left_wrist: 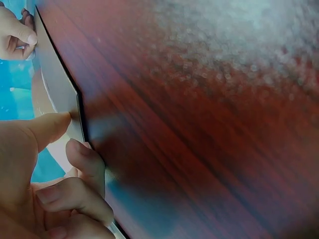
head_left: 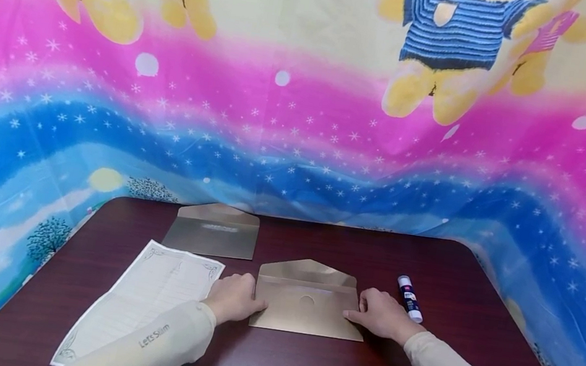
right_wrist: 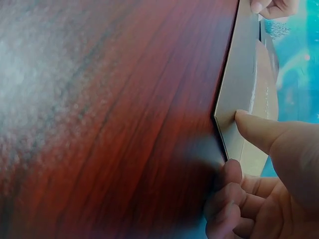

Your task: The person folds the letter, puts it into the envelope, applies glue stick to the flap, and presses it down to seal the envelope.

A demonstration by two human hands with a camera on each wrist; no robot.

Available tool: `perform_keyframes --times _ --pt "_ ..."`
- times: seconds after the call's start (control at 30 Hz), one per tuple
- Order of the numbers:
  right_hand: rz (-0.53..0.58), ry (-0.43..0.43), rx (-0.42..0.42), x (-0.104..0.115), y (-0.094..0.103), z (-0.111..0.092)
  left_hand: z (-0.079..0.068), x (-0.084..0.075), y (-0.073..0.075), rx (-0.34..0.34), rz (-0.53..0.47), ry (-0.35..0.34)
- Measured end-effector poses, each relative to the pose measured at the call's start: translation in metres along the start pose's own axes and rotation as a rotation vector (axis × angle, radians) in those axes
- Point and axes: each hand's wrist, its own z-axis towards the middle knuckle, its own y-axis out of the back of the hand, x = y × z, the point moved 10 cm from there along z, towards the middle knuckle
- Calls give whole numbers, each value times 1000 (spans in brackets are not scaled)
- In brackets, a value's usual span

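A gold envelope [head_left: 302, 320] lies on the table with its pointed flap unfolded away from me and a small round mark on its body. My left hand [head_left: 236, 298] pinches its left edge, thumb on top and curled fingers at the side. At the opposite edge, my right hand [head_left: 384, 314] grips likewise. In the left wrist view, the left thumb [left_wrist: 52, 128] presses near the envelope's corner [left_wrist: 60, 87]. The right wrist view has the right thumb [right_wrist: 256, 130] on the envelope's face [right_wrist: 238, 64], with the fingertips [right_wrist: 232, 172] against its edge.
A glue stick [head_left: 410, 298] lies just beyond my right hand. Left of my left hand is a creased white sheet [head_left: 143, 287] with an ornamental border, partly under my sleeve. Another open-flapped envelope [head_left: 212, 239] sits at the table's back. A patterned cloth [head_left: 300, 134] hangs behind.
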Motion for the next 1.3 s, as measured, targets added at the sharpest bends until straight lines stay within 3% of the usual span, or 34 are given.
perform_keyframes --times 0.57,0.83,1.1,1.3 --pt "49 34 3 5 4 -4 1 0 -3 15 -34 -1" --pt "61 85 -111 8 26 -5 2 -3 11 -34 -100 -17" --pt "29 94 -225 -4 63 -15 0 -29 28 -115 -115 -75" --pt "23 66 -239 -22 78 -22 -5 -50 26 -101 -133 -106"
